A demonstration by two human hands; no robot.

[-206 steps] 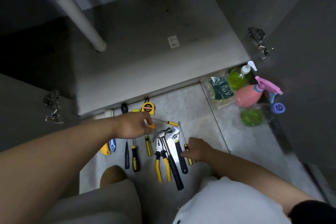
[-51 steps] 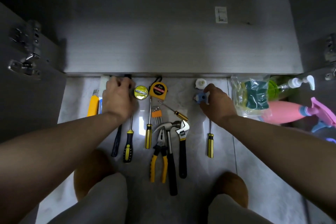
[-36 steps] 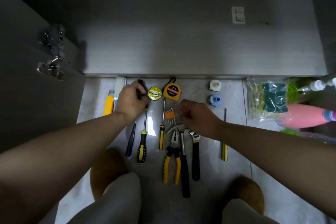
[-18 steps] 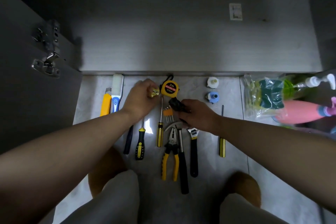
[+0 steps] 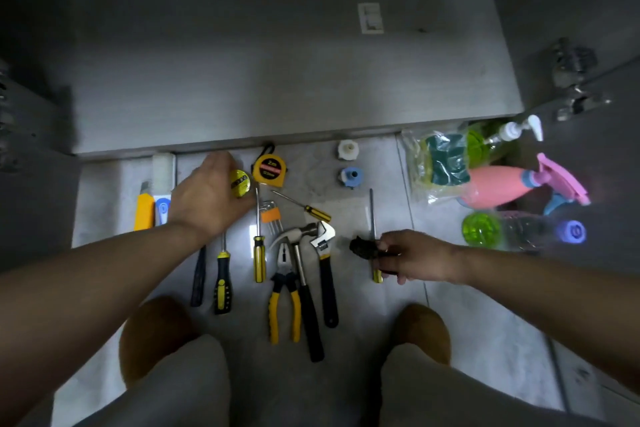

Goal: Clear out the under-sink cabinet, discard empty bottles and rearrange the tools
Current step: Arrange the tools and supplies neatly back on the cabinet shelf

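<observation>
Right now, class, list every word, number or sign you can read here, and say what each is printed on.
"2m": on the yellow tape measure.
Too blurred to read: its red band, the label on the round yellow tape, the white sticker on the cabinet floor, the mark on the wrench.

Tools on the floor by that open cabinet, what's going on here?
A person crouches at the open cabinet, sorting tools laid out in rows on the floor tiles. The left hand holds a small round yellow item next to the tape measure. The right hand pinches a small black object over a screwdriver at the right of the rows. A pink spray bottle and a bag of sponges lie further right.
</observation>
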